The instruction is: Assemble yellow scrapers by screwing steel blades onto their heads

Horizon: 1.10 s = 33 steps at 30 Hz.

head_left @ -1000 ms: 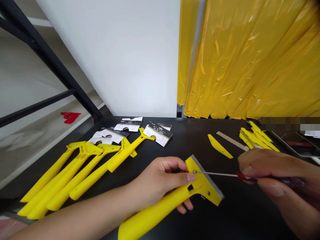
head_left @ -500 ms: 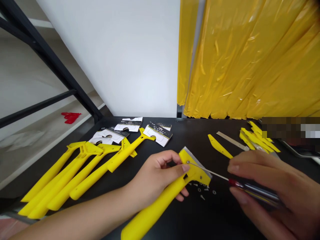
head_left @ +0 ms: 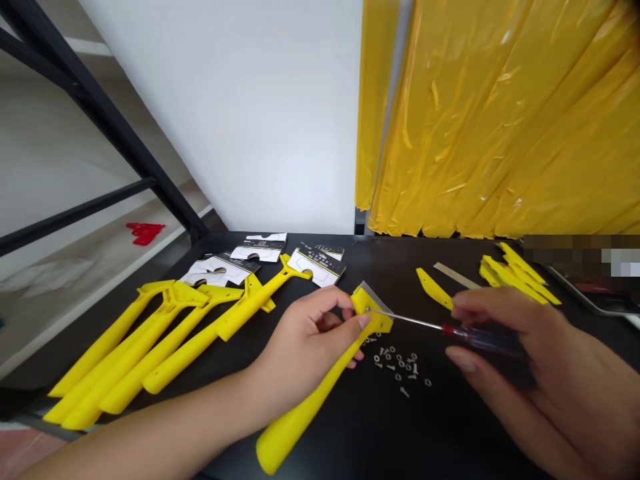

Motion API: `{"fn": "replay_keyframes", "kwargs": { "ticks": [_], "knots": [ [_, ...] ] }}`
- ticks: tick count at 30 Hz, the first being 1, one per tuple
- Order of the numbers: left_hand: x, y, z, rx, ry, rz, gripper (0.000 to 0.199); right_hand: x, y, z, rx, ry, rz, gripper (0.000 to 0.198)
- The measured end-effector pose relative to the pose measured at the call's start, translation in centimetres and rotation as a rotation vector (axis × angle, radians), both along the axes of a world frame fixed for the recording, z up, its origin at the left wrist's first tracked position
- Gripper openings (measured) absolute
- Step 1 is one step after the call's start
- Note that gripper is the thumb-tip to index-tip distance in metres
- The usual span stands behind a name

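Observation:
My left hand [head_left: 305,340] is closed around the neck of a yellow scraper [head_left: 305,417], its thumb pressed near the head. A metal blade [head_left: 376,297] runs along the head's far edge. The thin shaft of a screwdriver [head_left: 410,319] reaches the screw in the head. My right hand [head_left: 560,353] holds the screwdriver's dark, see-through handle, with thumb and forefinger apart on either side of it; the rear of the handle is hidden. Small screws and nuts [head_left: 400,363] lie scattered on the black table below the scraper head.
Several yellow scraper handles [head_left: 135,347] lie at the left, beside printed cards [head_left: 317,267]. A yellow cover piece [head_left: 431,288] and a flat strip [head_left: 453,275] rest beyond my right hand. More yellow pieces [head_left: 515,273] are piled at the right. A black frame [head_left: 115,133] stands at the left.
The scraper head has moved away from me and slightly left, and tilted, showing more of the screws and nuts. The screwdriver has followed, its tip still at the screw; my right thumb and forefinger are wider apart.

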<state>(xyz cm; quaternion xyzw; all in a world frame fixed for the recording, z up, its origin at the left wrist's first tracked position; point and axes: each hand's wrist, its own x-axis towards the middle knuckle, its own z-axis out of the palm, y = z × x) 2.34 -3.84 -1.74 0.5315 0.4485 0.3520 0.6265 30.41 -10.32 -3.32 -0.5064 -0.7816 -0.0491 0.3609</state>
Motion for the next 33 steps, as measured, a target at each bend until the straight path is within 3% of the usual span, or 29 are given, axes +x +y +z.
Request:
{"fn": "replay_keyframes", "kwargs": {
  "ticks": [9,19,25,33],
  "knots": [
    [-0.1,0.1,0.1,0.022,0.032,0.046,0.031,-1.2,0.3,1.0,0.040,-0.170,0.090,0.006],
    [0.0,0.0,0.3,0.038,0.041,0.061,0.030,-1.3,0.3,1.0,0.002,-0.171,0.090,0.008],
    [-0.1,0.0,0.1,0.067,0.057,0.042,0.030,-1.3,0.5,0.8,0.028,-0.154,0.027,0.018],
    [-0.3,0.1,0.0,0.091,0.054,0.054,0.030,-2.1,0.7,1.5,0.054,-0.219,0.050,0.020]
  ]
}}
